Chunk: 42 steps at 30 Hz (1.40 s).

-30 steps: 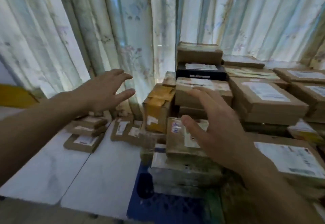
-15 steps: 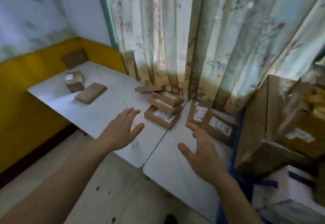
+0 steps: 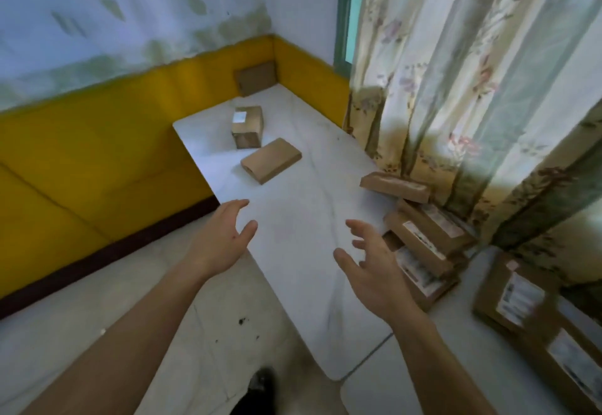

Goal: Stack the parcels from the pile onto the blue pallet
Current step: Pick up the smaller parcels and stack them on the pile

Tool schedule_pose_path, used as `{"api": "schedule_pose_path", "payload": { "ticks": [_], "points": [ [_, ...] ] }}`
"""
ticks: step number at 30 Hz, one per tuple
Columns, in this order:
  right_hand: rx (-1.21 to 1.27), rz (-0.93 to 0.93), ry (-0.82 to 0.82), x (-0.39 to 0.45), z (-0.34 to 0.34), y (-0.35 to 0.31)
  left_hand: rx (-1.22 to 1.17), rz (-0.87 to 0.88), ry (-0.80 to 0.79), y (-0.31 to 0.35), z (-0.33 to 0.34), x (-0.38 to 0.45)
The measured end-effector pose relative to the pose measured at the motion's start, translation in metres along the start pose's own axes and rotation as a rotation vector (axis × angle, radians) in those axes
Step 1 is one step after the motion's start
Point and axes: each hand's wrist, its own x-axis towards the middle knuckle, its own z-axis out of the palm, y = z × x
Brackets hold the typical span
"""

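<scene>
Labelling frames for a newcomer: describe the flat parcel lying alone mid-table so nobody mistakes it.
Start at the yellow wall padding in the room's corner and find the white table pushed against it. Near the table's far end two parcels lie close together: a cube box with a white label, and just in front of it the flat parcel. It is the thin, plain brown one with rounded edges and no label showing.

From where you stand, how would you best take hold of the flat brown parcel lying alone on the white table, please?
Probably from above: the flat parcel lies flush on the table, so clamp its two long edges between thumb and fingers. Both hands are free.
</scene>
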Motion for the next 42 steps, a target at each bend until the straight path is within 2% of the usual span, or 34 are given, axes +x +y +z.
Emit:
{"api": "schedule_pose_path", "payload": {
  "ticks": [4, 9, 15, 19, 22, 25, 28, 31, 34, 38, 42],
  "points": [
    [-0.008, 0.014, -0.026, 0.091, 0.046, -0.02, -0.043, -0.087, -0.024, -0.047, -0.011, 0.069],
    [-0.005, 0.053, -0.028, 0.246, 0.116, -0.034, -0.086, -0.147, -0.044, -0.13, -0.024, 0.231],
    [-0.05, 0.147, -0.015, 0.462, 0.218, -0.041, -0.407, -0.38, -0.058, -0.216, -0.023, 0.45],
    [-0.053, 0.16, -0.036, 0.571, 0.274, -0.058, -0.605, -0.494, -0.067, -0.244, -0.004, 0.527],
    [-0.023, 0.242, -0.081, 0.613, 0.304, -0.063, -0.747, -0.513, -0.079, -0.247, 0.007, 0.549],
    [-0.032, 0.221, -0.066, 0.618, 0.321, -0.065, -0.847, -0.479, -0.079, -0.234, 0.01, 0.552],
    [-0.045, 0.185, 0.02, 0.605, 0.31, -0.073, -0.935, -0.426, 0.005, -0.223, 0.012, 0.547],
    [0.005, 0.167, 0.164, 0.577, 0.276, -0.079, -0.929, -0.245, 0.002, -0.19, 0.002, 0.523],
    [0.04, 0.176, 0.382, 0.54, 0.232, -0.078, -0.897, -0.031, -0.099, -0.14, -0.012, 0.494],
    [0.078, 0.189, 0.593, 0.451, 0.164, -0.076, -0.818, 0.234, -0.271, -0.07, -0.027, 0.45],
    [0.252, 0.171, 0.762, 0.313, 0.1, -0.08, -0.823, 0.386, -0.211, 0.0, -0.038, 0.404]
  ]
}}
